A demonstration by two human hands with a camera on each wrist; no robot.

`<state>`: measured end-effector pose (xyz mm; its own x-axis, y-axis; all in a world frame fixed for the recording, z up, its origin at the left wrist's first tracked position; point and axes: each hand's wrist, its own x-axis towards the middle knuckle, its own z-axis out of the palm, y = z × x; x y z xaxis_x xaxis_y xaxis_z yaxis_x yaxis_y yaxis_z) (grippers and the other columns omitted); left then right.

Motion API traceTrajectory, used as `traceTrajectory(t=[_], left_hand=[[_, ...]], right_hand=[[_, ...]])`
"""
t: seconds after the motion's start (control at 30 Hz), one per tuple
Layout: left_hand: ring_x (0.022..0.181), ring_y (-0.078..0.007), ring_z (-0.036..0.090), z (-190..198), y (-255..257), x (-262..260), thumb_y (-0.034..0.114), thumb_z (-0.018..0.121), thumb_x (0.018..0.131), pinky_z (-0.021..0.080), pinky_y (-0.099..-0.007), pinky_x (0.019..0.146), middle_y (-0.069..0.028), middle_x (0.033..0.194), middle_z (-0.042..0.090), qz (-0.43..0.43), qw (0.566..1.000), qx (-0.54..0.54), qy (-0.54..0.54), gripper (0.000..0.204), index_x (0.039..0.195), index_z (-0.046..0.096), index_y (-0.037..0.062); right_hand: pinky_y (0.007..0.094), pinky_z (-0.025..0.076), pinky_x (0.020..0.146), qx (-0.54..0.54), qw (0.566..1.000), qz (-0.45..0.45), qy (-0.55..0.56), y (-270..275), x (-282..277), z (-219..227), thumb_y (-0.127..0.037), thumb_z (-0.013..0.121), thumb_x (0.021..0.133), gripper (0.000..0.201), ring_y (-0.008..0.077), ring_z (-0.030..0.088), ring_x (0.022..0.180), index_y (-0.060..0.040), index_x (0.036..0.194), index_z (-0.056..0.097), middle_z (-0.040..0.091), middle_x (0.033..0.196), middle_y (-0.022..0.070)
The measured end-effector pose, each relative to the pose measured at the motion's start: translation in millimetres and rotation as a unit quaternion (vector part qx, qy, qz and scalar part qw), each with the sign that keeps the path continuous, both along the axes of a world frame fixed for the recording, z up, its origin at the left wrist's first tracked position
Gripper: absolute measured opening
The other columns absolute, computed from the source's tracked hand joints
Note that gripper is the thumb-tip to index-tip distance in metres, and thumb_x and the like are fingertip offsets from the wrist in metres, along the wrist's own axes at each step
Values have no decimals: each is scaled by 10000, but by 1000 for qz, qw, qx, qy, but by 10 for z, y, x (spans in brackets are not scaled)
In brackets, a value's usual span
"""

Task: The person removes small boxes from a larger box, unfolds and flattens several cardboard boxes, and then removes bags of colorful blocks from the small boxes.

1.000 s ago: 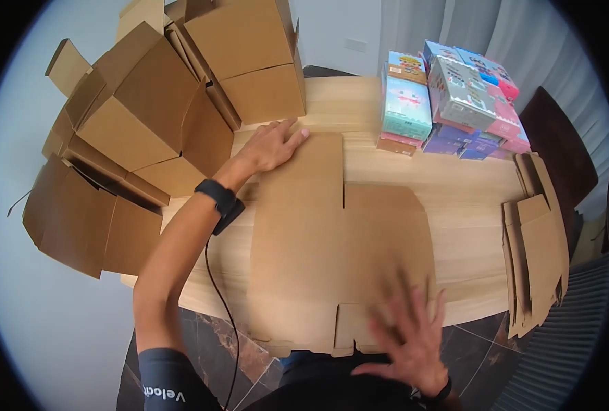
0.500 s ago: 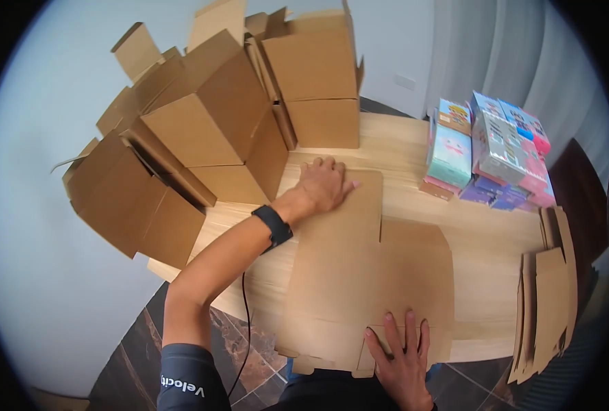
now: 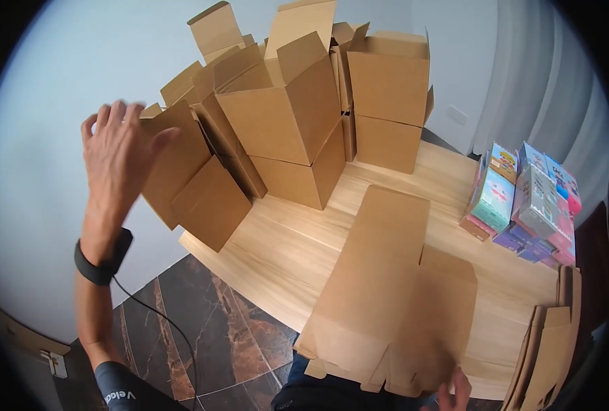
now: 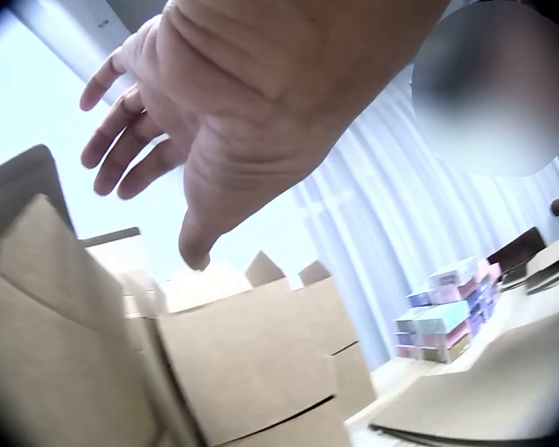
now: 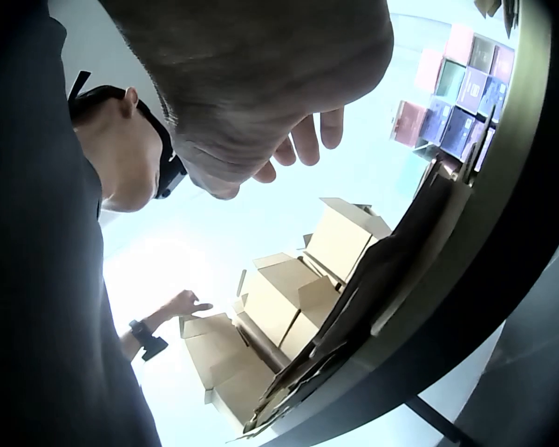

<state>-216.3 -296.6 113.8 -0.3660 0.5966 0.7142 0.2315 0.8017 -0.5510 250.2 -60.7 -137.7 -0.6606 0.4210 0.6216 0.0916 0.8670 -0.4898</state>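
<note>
In the head view, my left hand is raised in front of the leftmost standing cardboard box, covering part of it. The left wrist view shows the same hand holding nothing, its fingers spread above the box tops. A flat piece of cardboard lies on the table at the near edge, with slotted flaps towards the body. By its near right corner is my right hand, partly cut off by the frame. Seen in the right wrist view, the right hand has loosely bent fingers and grips nothing.
Several open cardboard boxes stand along the back left. Colourful small boxes are stacked at the right, with more folded cardboard at the right edge. A black cable hangs from the left wrist.
My left hand has lifted off the flat cardboard's far end and moved left to the leftmost box. The right hand has come off the cardboard's near part. The head view has swung left.
</note>
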Motion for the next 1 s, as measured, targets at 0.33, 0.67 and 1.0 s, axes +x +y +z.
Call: traceTrajectory(t=[0.33, 0.67, 1.0], left_hand=[[926, -253, 582, 65, -462, -221, 225, 769, 844, 396, -407, 873, -45, 853, 627, 38, 991, 28, -123, 200, 939, 672, 78], [879, -208, 732, 726, -780, 203, 219, 668, 1006, 562, -326, 663, 40, 1036, 736, -100, 958, 125, 239, 88, 1084, 689, 186], [1077, -238, 686, 910, -1086, -190, 303, 668, 1036, 528, -344, 945, -174, 1231, 693, -417, 776, 471, 43, 359, 1196, 698, -18]], right_hand=[[495, 581, 982, -130, 989, 39, 50, 37, -274, -37, -215, 474, 1129, 408, 474, 698, 1111, 137, 1247, 644, 669, 1252, 346], [533, 534, 1009, -65, 998, -3, -12, 26, -170, -317, -161, 650, 1007, 335, 468, 617, 1236, 15, 1291, 664, 605, 1367, 270], [455, 566, 943, 27, 984, 175, -11, -176, -487, 443, -247, 924, 767, 719, 441, 670, 1151, 88, 1332, 631, 608, 1373, 285]])
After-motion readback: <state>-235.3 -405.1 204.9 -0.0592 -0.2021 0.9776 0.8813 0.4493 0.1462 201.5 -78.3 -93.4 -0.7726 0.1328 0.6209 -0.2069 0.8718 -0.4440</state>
